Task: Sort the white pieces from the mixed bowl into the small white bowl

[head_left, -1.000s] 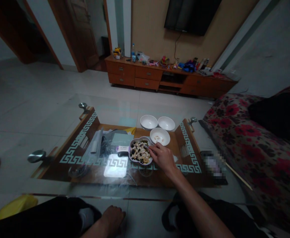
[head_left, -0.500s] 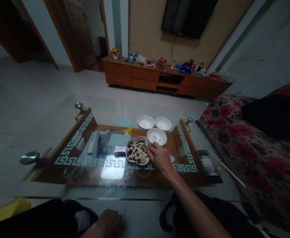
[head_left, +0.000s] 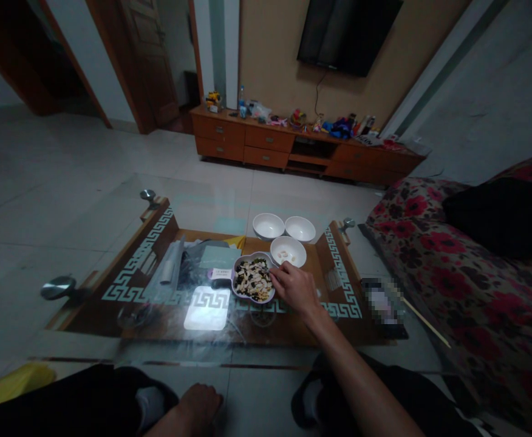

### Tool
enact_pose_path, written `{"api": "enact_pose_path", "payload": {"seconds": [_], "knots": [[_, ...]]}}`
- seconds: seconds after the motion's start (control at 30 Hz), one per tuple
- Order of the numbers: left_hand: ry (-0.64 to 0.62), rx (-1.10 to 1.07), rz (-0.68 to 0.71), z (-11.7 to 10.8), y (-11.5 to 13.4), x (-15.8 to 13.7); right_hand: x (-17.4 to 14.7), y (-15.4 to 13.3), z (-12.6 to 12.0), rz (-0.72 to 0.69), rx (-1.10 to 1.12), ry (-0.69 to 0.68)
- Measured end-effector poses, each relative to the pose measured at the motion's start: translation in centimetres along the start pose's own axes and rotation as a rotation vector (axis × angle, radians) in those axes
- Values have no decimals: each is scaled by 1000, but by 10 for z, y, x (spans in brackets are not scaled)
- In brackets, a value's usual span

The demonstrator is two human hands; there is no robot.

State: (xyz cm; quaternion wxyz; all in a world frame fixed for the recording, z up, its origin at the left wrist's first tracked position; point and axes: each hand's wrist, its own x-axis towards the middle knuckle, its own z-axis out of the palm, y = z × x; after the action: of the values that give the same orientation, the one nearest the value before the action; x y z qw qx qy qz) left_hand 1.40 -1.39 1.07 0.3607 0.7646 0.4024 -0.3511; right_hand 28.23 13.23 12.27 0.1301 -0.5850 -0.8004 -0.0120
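Your right hand: fingers pinched at the rim of the mixed-seed dish on the tabletop. Your left hand: loosely curled on your knee, holding nothing. Beside the dish: three white bowls.

- One view only: head cam, worn by seated person, looks fwd + down across the glass-topped low table with wooden frame.
- Near edge of frame: person's own knees, left hand, right forearm; right hand approx mid-frame.
- Wide lens, edges bend; far side takes in the long orange-brown wooden TV cabinet and the dark wall-mounted TV.
- Right edge: red-flowered sofa.
- No 2nd view, so no shared area.
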Motion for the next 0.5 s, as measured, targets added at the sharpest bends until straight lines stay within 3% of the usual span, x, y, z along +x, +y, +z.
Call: {"api": "enact_pose_path", "payload": {"seconds": [0.2, 0.5], "knots": [[-15, 12, -9, 2, -2, 4, 1, 0, -1, -1, -14, -14], [61, -80, 23, 29, -16, 22, 2, 1, -1, -17, -15, 43]]}}
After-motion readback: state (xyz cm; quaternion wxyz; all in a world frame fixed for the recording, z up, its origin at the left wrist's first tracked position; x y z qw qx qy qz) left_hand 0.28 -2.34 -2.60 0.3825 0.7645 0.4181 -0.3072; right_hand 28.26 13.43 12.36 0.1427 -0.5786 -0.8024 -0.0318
